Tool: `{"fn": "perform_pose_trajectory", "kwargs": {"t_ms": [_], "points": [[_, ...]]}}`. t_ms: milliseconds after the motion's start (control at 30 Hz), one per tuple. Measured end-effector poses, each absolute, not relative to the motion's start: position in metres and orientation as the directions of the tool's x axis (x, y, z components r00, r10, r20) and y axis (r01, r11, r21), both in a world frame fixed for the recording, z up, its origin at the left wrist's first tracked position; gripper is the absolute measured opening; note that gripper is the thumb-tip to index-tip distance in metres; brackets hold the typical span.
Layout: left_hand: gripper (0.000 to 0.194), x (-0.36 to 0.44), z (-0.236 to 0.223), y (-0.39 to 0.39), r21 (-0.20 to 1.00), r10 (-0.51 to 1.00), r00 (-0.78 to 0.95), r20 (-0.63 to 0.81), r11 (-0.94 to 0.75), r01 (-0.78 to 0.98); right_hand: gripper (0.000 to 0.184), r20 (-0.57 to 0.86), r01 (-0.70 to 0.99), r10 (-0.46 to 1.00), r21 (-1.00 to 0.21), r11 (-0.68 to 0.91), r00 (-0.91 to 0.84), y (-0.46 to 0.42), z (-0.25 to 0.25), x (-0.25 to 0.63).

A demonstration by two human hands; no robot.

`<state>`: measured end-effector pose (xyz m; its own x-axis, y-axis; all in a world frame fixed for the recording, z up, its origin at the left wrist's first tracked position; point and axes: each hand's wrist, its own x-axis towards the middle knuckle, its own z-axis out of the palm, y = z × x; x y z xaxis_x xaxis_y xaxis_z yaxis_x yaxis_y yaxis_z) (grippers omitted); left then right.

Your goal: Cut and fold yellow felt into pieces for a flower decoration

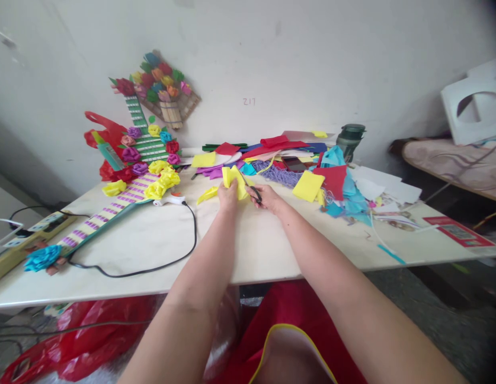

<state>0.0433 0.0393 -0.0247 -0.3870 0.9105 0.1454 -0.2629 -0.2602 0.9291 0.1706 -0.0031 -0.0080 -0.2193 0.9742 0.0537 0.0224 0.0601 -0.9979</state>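
Over the middle of the white table, my left hand (228, 195) is closed on a piece of yellow crepe paper (240, 184), which stands up above the fingers. My right hand (267, 198) grips a pair of dark-handled scissors (256, 195), with the blades pointing up and left against the paper. Just left of my left hand lies a loose yellow paper strip (208, 194). A stack of yellow paper squares (309, 186) rests to the right of my right hand, beside a red square (332, 180).
A glue gun (170, 200) with a looping black cord lies at left, near a flower-decorated guitar shape (112, 210). Coloured paper sheets (268, 146) pile along the wall. A dark bottle (350, 141) stands behind blue scraps (352, 200). A power strip (32, 237) sits at far left.
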Motion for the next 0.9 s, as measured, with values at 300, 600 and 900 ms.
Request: {"fn": "perform_pose_trajectory", "kwargs": {"t_ms": [300,600,900], "points": [[0.026,0.0413,-0.0269,0.0413,0.924,0.911,-0.385,0.148,-0.266,-0.276,0.038,0.042,0.031,0.968,-0.998,0.051,-0.248,-0.0079,-0.0044,0.1712],[0.028,0.0439,-0.0246,0.0359,0.917,0.935,-0.319,0.155,-0.257,-0.306,0.036,0.045,-0.007,0.963,-0.999,0.044,-0.265,-0.0074,-0.0054,0.1771],[0.033,0.0428,-0.0301,0.042,0.918,0.934,-0.308,0.18,-0.272,-0.288,0.037,0.07,0.022,0.971,-0.997,0.077,-0.229,-0.0077,-0.0041,0.1763]]}}
